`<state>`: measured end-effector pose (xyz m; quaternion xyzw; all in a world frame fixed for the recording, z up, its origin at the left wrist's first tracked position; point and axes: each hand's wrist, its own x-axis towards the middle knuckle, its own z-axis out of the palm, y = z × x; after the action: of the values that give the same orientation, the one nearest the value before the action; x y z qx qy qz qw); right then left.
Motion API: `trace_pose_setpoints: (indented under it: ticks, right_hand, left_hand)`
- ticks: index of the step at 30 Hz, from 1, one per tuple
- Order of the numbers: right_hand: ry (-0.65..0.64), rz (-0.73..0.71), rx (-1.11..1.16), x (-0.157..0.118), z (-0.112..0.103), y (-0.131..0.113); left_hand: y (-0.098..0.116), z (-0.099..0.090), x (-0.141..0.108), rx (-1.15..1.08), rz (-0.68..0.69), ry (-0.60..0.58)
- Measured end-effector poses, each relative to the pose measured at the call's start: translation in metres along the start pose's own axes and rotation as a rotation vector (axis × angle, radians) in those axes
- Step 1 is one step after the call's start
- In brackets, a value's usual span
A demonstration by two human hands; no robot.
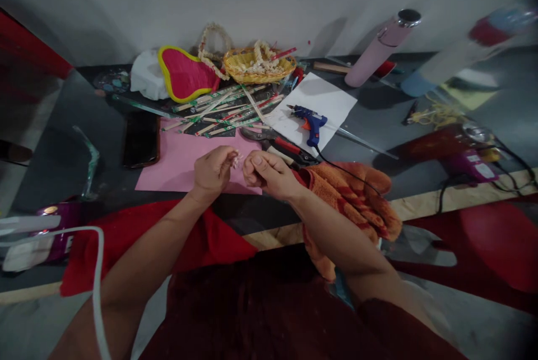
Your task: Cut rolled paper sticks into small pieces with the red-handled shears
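Over a pink sheet point(172, 169), my left hand point(213, 172) is closed with curled fingers on small pale pieces point(237, 159) that poke out toward the other hand. My right hand point(267, 172) is a closed fist, thumb on top, almost touching them; its contents are hidden. Just beyond lie pruning shears point(286, 146) with red and white handles. A blue glue gun point(310, 123) rests on a white sheet point(332, 96). Several chopsticks point(222, 109), some in printed paper sleeves, are heaped behind the pink sheet.
A yellow wicker basket point(241, 74) holds pale beaded strings. Beside it stands a pink shape with yellow edging point(189, 75). A phone point(142, 140) lies left, an orange towel point(357, 194) at the right front edge. A pink bottle point(376, 54) and the glue gun's cord are right.
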<state>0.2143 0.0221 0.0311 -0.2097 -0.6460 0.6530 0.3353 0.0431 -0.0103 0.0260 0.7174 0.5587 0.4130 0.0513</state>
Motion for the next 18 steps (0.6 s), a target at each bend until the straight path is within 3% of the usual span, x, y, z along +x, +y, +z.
trace_pose_setpoints:
  ticks: [4,8,13,18]
  right_hand:
    - [0.103,-0.136,-0.654,0.003,-0.019,-0.001]
    - [0.08,-0.15,-1.018,0.005,-0.031,0.009]
    - [-0.026,-0.16,-1.137,0.004,-0.031,0.018]
    - [0.049,-0.127,-1.002,0.004,-0.031,0.011]
  left_hand:
    - [-0.006,-0.001,0.0,-0.074,-0.083,0.022]
    - [-0.01,0.0,-0.002,-0.132,-0.134,0.029]
    - [-0.011,0.002,-0.003,-0.154,-0.2,0.018]
    - [-0.009,0.001,-0.002,-0.185,-0.225,-0.031]
